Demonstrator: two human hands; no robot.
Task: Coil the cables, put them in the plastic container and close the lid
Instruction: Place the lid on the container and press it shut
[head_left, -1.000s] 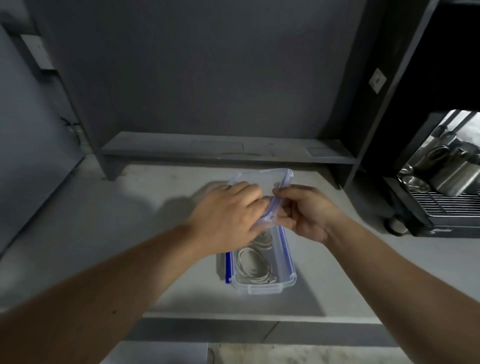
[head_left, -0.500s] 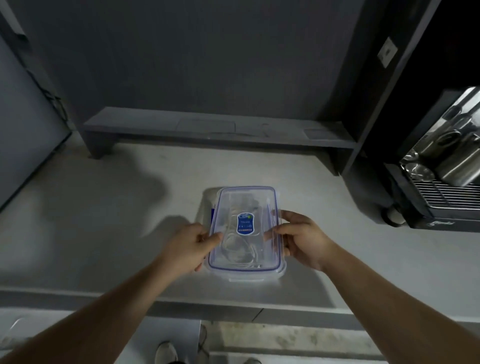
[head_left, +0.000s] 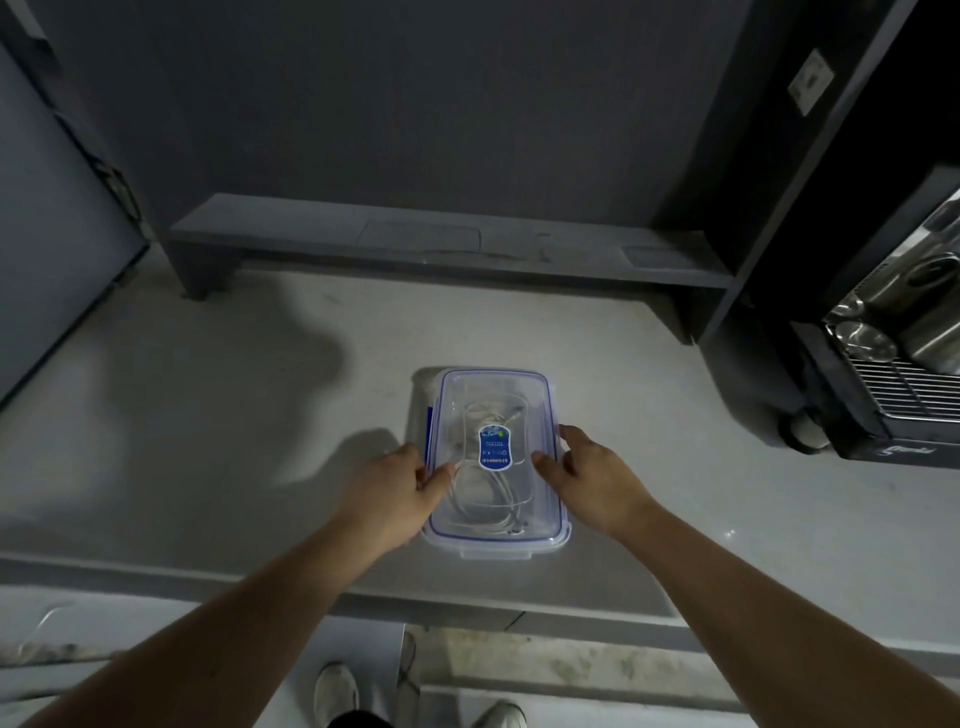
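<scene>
Left hand (head_left: 392, 491): thumb lies flat on the near-left part of the lid, and the other fingers (head_left: 410, 457) curl down over the left long edge. This pinches the rim of the clear rectangular plastic container (head_left: 558, 535) between thumb and fingers in a narrow grip. The fingertips below the rim are hidden.

Right hand (head_left: 595, 480): fingers loosely spread, holding nothing. Thumb tip rests on the lid just right of the label. The index finger reaches forward along the right long edge and touches it. The remaining fingers drop beside the container wall; whether they touch it cannot be told.

Both forearms come in from the bottom corners and converge on the container, palms facing each other, wrists low over the counter (head_left: 208, 415).

The container sits on the pale grey counter near its front edge, long axis running away from the person. The transparent blue-trimmed lid (head_left: 498, 392) lies on top and covers the whole opening. A blue oval label (head_left: 493, 447) is at the lid's centre. The white coiled cables (head_left: 485, 501) lie inside and show through the lid. A blue strip (head_left: 429, 431) shows along the left side, and a clear tab (head_left: 496, 554) juts from the near short end.

Surroundings: a low grey shelf (head_left: 441, 244) along the back wall and a dark machine with steel parts (head_left: 883, 364) at the right, well apart from the container. Pale shoes (head_left: 336, 691) show on the floor below the counter edge.
</scene>
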